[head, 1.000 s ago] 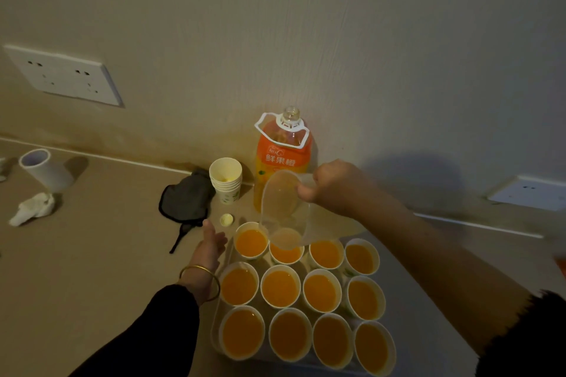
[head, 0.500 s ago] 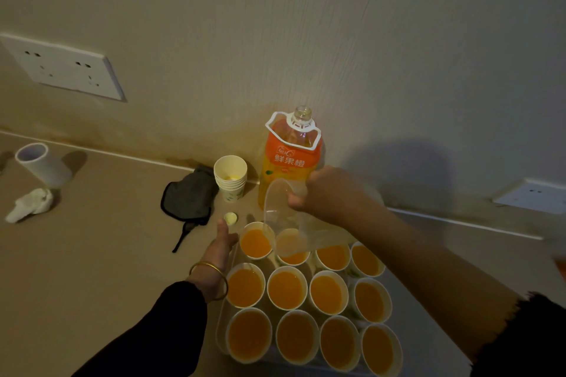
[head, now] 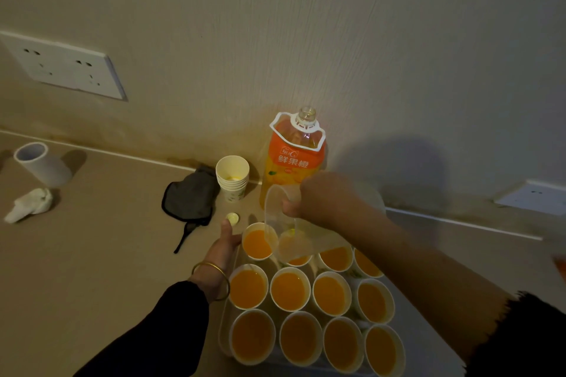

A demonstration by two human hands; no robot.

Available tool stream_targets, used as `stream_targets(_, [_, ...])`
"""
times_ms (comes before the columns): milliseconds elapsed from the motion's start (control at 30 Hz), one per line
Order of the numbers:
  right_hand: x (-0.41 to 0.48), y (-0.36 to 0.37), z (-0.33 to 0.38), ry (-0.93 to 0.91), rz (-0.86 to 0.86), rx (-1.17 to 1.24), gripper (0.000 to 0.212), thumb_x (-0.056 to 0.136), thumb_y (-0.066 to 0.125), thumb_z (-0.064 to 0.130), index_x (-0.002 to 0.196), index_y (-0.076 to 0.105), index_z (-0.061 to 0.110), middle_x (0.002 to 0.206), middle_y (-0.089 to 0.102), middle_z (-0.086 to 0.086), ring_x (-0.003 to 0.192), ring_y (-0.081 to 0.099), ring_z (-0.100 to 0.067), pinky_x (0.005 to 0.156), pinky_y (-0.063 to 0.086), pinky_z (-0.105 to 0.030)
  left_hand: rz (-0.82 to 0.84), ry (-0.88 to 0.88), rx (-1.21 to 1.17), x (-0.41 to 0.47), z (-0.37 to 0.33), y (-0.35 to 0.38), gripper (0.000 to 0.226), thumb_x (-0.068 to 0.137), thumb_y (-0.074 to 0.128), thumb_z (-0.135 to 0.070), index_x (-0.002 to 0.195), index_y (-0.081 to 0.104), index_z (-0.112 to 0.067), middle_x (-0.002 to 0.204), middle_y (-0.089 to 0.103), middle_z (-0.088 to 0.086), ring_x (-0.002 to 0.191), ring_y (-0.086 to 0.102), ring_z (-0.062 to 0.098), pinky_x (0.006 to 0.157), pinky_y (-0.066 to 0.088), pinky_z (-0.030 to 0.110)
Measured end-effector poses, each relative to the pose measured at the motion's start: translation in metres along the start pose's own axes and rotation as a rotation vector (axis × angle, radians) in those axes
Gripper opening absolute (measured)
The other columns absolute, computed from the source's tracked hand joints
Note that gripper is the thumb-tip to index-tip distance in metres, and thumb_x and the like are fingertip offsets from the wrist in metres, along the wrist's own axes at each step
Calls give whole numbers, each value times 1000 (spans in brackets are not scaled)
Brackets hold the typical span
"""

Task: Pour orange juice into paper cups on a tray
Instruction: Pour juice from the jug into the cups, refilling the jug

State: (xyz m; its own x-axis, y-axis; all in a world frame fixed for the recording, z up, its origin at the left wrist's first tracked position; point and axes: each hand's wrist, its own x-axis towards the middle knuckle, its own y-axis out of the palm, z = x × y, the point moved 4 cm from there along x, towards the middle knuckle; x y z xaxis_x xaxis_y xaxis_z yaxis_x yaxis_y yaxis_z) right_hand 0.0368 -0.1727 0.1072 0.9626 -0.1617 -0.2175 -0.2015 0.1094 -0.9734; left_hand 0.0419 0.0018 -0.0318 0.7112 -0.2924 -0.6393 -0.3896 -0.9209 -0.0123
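Note:
Several paper cups of orange juice (head: 289, 290) stand in rows on a clear tray (head: 225, 327). My right hand (head: 318, 197) grips a clear plastic jug (head: 283, 231), tipped steeply with its spout over the back-row cups; almost no juice shows in it. The second cup in the back row (head: 298, 260) lies mostly hidden under the jug. My left hand (head: 225, 243) rests against the tray's far left corner, fingers touching the back-left cup (head: 257, 243). An uncapped orange juice bottle (head: 292, 159) stands behind by the wall.
A stack of spare paper cups (head: 232, 176) and a small yellow cap (head: 232, 218) sit left of the bottle. A dark cloth pouch (head: 190, 196), a white tube (head: 41, 164) and a crumpled tissue (head: 29, 203) lie farther left. Wall sockets (head: 64, 66) are mounted behind.
The view has shifted and closed in slightly. The jug stays tipped over the back-row cups, drawn a little left. My left hand has slid forward along the tray's corner.

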Motion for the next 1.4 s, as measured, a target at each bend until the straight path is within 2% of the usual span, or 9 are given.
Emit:
stream_targets(200, [2,3,1,26,20,-14,49,85,49,65,62,41,22,64,49,5,62,51,-9,78,54,-32,8,-3,6,0,-1,0,77,97,4,-53,129,53,-4,141,46,11,136,34,24,108,22,36])
stream_targets(300, [2,4,3,7,19,-51,51,85,47,65,60,40,21,62,46,5,57,46,-8,78,53,-33,9,4,18,0,-2,1,77,97,4,-53,129,53,-4,141,46,11,136,33,25,111,21,37])
stream_targets(533, [0,2,6,-43,8,-96,52,86,47,64,59,41,20,60,46,5,54,44,-6,66,45,-25,20,8,26,2,-1,2,77,97,3,-53,126,56,-5,139,49,12,135,35,25,110,21,38])
stream_targets(667, [0,2,6,-31,14,-91,53,86,45,65,59,40,20,61,46,5,55,43,-6,71,49,-27,19,19,23,0,-4,4,75,98,5,-51,123,58,-4,136,51,12,134,37,25,109,22,37])
stream_targets(1000, [-3,-1,8,-43,-23,-118,53,88,45,63,60,41,19,60,46,4,53,44,-6,64,44,-23,11,13,53,3,-2,3,75,97,5,-52,127,54,-5,138,49,12,134,36,26,110,21,38])
stream_targets(1133, [-5,-2,5,-23,-26,-52,49,87,49,63,61,40,22,62,46,5,55,45,-6,65,45,-23,-5,20,87,2,-2,2,74,98,5,-51,125,56,-5,137,50,13,133,38,27,109,23,38])
stream_targets(1200, [-8,-5,2,-27,-27,-11,46,87,50,60,61,39,23,62,46,6,54,45,-5,62,41,-20,-25,17,115,3,-3,1,75,98,5,-52,127,55,-4,139,48,13,133,38,27,110,23,39])
stream_targets(1333, [-17,-19,-3,-66,-38,108,40,90,56,46,62,33,28,59,40,10,51,40,-2,52,30,-14,-50,-10,90,5,-3,-5,77,96,7,-56,134,48,-4,142,45,13,134,37,27,109,25,38])
stream_targets(1400, [-22,-23,-8,-65,-26,194,35,90,59,40,66,36,30,61,42,13,52,43,-2,51,30,-12,-60,-10,73,4,-4,-4,77,96,8,-57,134,48,-3,142,46,12,134,37,26,109,24,39])
